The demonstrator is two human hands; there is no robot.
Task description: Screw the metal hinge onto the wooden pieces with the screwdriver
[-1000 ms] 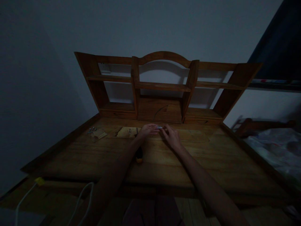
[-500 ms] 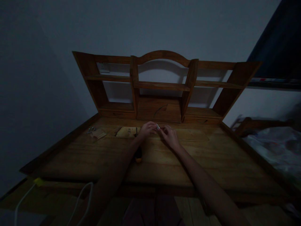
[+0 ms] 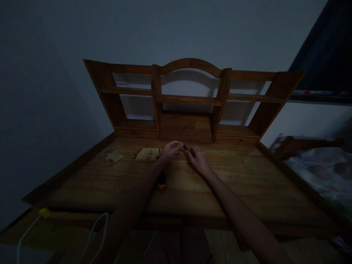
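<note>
Over the middle of the desk (image 3: 247, 183), both hands are closed on the same small metal piece (image 3: 184, 147), dark and thin here, too small to make out its kind. My left hand (image 3: 172, 149) pinches one end between thumb and fingers. At the other end are the fingertips of my right hand (image 3: 198, 158). Beneath my left forearm lies a screwdriver (image 3: 161, 179) with a black and yellow handle, partly covered by the arm. A thin board (image 3: 224, 157) with a pale, stained left part lies flat behind and under the hands.
Several small metal fasteners (image 3: 106, 151) stand at the desk's left, beside a crumpled piece of paper or packaging (image 3: 114, 157). A wooden shelf unit (image 3: 189, 99) rises along the back. A white cable (image 3: 103, 231) loops at the front left, near a yellow object (image 3: 45, 212).
The metal piece has tilted from nearly level to slanting and gone from bright silver to dark. Both hands stay close together, their fingers shifting slightly.
</note>
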